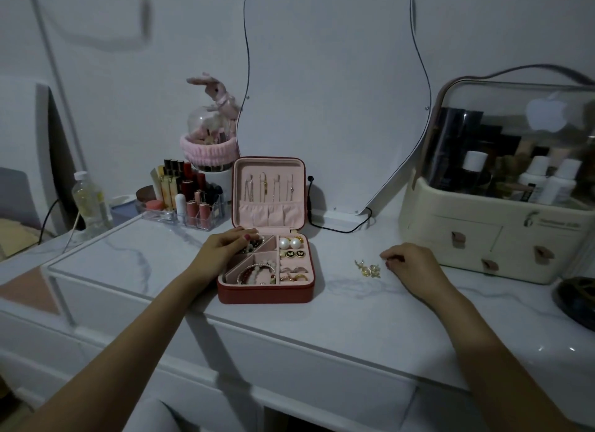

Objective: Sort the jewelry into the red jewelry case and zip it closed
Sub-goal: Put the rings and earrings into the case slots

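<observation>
Case: I see the red jewelry case (267, 291) standing open on the worktop (370, 319), a little left of the middle, with the lid (269, 188) upright at the far side. I judge it is kept open so that the compartments are easy to reach from above.

Lid content: thin chains (269, 187) hang from hooks over a pink pocket, probably so that they do not tangle.

Compartments: on the right side lie two pearl earrings (289, 243), below them two dark round studs (295, 254), then rings (294, 272) in the near rolls. A bead bracelet (257, 272) lies in the near left compartment.

Left hand: my left hand (225, 246) rests on the far left corner of the case. Its fingers (246, 235) are curled over dark beads (254, 243) in the far left compartment. I think they are pressing the beads in or holding them, but I cannot tell which.

Right hand: my right hand (409, 262) rests on the worktop, right of the case and well apart from it. Its fingers are loosely curled and narrow, and they hold nothing that I can see.

Loose jewelry: a small gold earring pair (368, 268) lies on the worktop just left of the right hand. I judge this is the next piece to sort.

Progress: most pieces look already sorted; the zip is not yet closed.

Surroundings: a lipstick organizer (190, 199) stands far left, and a cream cosmetics box (502, 206) at the right.
</observation>
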